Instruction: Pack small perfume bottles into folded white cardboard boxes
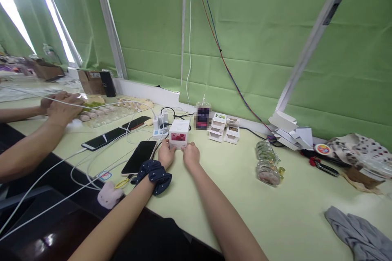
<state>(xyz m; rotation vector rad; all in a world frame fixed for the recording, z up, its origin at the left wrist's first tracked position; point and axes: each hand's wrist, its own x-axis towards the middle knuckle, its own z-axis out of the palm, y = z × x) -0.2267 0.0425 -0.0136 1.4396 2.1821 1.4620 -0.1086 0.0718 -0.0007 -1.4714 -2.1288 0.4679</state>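
Note:
A small white cardboard box [179,129] with a red picture on its front stands on the pale table. My left hand [166,153] grips its lower left side, and a dark blue dotted scrunchie [154,176] circles that wrist. On the other side, my right hand [191,154] presses on the box's lower right corner with fingers curled. What is inside the box does not show. Just behind and to its right are several small open white boxes [218,127]. A dark smartphone [139,157] lies beside my left hand.
A co-worker's hands [63,108] handle small items at left. Charging cables, a power strip [159,127] and more phones [105,138] lie nearby. Clear packs [267,162], flattened white cartons [292,132], pliers [324,166] and a grey cloth [358,228] are at right.

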